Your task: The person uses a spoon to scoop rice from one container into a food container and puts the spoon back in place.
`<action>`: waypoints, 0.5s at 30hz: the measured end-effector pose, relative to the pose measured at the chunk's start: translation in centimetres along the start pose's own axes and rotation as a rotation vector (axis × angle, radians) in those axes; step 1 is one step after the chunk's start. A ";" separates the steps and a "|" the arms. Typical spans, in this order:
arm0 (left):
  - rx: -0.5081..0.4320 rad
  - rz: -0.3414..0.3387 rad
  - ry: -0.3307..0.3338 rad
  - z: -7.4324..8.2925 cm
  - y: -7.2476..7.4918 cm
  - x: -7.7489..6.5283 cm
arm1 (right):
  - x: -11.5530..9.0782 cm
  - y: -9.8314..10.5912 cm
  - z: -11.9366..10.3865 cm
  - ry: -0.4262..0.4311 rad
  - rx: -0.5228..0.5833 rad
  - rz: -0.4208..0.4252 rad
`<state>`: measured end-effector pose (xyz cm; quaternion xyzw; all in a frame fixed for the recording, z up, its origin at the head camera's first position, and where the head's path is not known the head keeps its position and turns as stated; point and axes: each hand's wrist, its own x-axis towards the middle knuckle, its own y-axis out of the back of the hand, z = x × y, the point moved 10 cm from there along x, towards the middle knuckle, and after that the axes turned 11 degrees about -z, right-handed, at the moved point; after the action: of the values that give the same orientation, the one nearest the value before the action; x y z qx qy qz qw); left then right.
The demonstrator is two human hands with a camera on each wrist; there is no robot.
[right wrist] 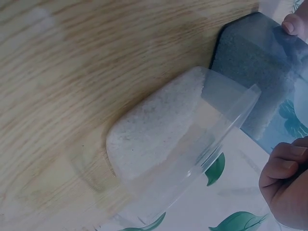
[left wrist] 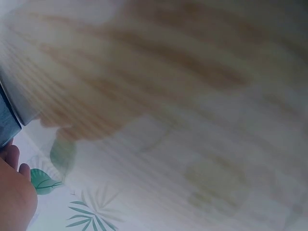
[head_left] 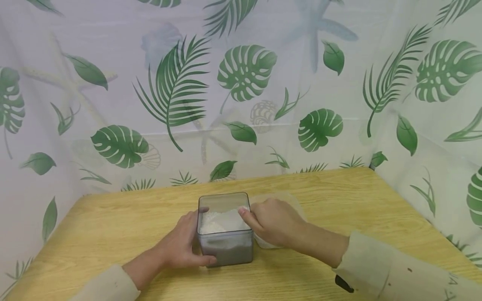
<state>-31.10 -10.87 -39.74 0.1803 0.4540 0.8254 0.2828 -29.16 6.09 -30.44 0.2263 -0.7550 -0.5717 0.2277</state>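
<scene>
A see-through grey square container point(head_left: 226, 251) stands on the table, part filled with white grains point(head_left: 212, 223) that look like rice. My left hand point(head_left: 180, 246) grips its left side, thumb across the front and fingers toward the back. My right hand point(head_left: 276, 221) is curled in a fist at the right rim, thumb on top. Its curled fingers point(right wrist: 281, 168) show in the right wrist view. By the thumb, over the grains, is a smooth pale scoop-like tool point(head_left: 229, 219), its handle hidden in the fist. Beside this hand stands a clear plastic tub point(right wrist: 231, 120) of white grains.
The wood-grain table point(head_left: 132, 225) reaches back to a white curtain point(head_left: 233, 125) printed with green leaves, which also closes off the left and right sides. Behind and under the right hand, the clear tub is partly hidden in the head view.
</scene>
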 end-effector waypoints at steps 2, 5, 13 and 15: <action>-0.002 0.002 -0.001 0.0 0.0 0.0 | 0.0 0.0 0.0 0.003 0.001 0.006; -0.006 0.000 0.003 -0.1 0.0 -0.1 | 0.1 -0.1 0.1 0.000 0.007 0.000; -0.017 -0.006 0.010 -0.2 -0.1 -0.1 | -0.5 0.4 1.1 0.001 0.023 0.055; -0.019 -0.001 0.004 0.0 0.0 -0.1 | -0.6 0.6 1.4 0.008 0.019 0.083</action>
<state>-31.08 -10.94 -39.76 0.1756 0.4466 0.8301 0.2840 -29.57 7.65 -30.29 0.1990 -0.7681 -0.5537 0.2524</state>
